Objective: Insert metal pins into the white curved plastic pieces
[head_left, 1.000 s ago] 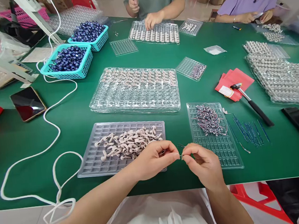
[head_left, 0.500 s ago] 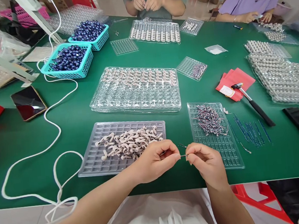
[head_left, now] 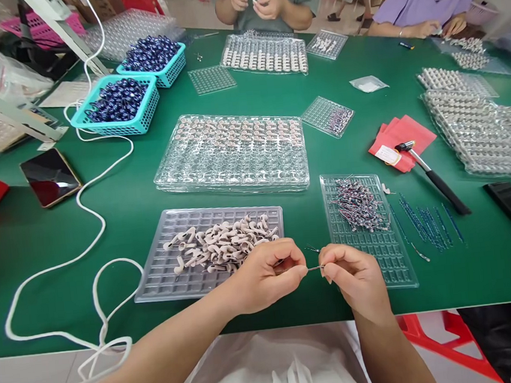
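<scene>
My left hand (head_left: 270, 274) is closed in a pinch at the inner edge of a grey tray (head_left: 155, 273) heaped with white earbud stem shells (head_left: 224, 242). Facing it, my right hand (head_left: 354, 278) is closed too, thumb against forefinger. A thin wire (head_left: 314, 268) spans the short gap between both sets of fingertips. Fine wire ends (head_left: 312, 248) poke out above my right fingers; what they belong to is hidden. Behind the right hand, a clear tray (head_left: 395, 262) carries a tangled pile of small wired parts (head_left: 360, 205).
Ahead lies a clear blister tray (head_left: 230, 164) partly filled with round pieces. A hammer (head_left: 438, 183) rests by red packets (head_left: 406, 135), near thin blue strips (head_left: 428, 223). Turquoise baskets (head_left: 148, 114), a phone (head_left: 50, 177) and a white cable (head_left: 99, 218) occupy the left. Two co-workers sit opposite.
My fingertips have drawn slightly apart, showing a bit more wire. Across the table, a co-worker's hands have separated. Someone's legs have appeared in the background.
</scene>
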A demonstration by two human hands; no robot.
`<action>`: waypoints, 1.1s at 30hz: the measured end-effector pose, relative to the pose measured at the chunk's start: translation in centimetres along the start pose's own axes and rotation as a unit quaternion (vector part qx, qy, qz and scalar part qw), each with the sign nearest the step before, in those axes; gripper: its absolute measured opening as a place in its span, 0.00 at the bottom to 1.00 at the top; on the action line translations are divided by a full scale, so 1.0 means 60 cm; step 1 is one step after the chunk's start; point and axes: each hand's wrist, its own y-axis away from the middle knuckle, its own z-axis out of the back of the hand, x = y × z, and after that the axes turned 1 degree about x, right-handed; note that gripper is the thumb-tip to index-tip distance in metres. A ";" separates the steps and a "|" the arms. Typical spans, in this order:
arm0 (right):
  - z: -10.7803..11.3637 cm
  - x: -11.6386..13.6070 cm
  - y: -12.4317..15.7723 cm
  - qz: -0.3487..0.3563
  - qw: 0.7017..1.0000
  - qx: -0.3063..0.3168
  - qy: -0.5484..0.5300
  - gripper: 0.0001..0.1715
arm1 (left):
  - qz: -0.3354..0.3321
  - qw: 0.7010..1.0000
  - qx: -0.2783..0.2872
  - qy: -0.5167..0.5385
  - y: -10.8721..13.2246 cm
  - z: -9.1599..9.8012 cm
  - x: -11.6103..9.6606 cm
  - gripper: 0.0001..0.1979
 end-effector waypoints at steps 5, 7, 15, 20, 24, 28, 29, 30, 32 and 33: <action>0.005 -0.006 -0.001 0.009 0.999 -0.041 -0.033 0.04 | 0.032 0.998 -0.012 0.061 0.001 0.003 0.002 0.08; 0.007 -0.007 -0.001 0.015 0.998 -0.053 -0.039 0.03 | 0.069 0.991 -0.032 0.112 -0.002 0.003 0.004 0.07; -0.004 0.004 -0.001 0.100 0.994 -0.025 0.028 0.07 | 0.183 0.834 -0.097 0.511 -0.018 0.001 0.005 0.15; -0.023 0.017 -0.003 0.207 0.951 0.131 0.188 0.12 | 0.195 0.821 -0.126 0.522 -0.019 -0.003 0.008 0.11; -0.034 0.015 -0.005 0.216 0.925 0.176 0.257 0.12 | 0.187 0.831 -0.106 0.513 -0.016 -0.009 0.015 0.09; -0.032 0.010 -0.004 0.210 0.930 0.140 0.266 0.12 | 0.143 0.849 -0.076 0.503 -0.014 -0.013 0.018 0.09; -0.030 0.009 -0.004 0.208 0.934 0.127 0.261 0.11 | 0.135 0.855 -0.067 0.496 -0.014 -0.013 0.017 0.09; -0.028 0.009 -0.003 0.205 0.939 0.114 0.253 0.12 | 0.131 0.862 -0.059 0.487 -0.014 -0.012 0.017 0.10; -0.023 0.010 -0.001 0.196 0.949 0.086 0.232 0.12 | 0.132 0.873 -0.044 0.468 -0.014 -0.010 0.016 0.12; -0.020 0.010 0.000 0.191 0.954 0.073 0.219 0.12 | 0.139 0.876 -0.037 0.460 -0.014 -0.010 0.016 0.13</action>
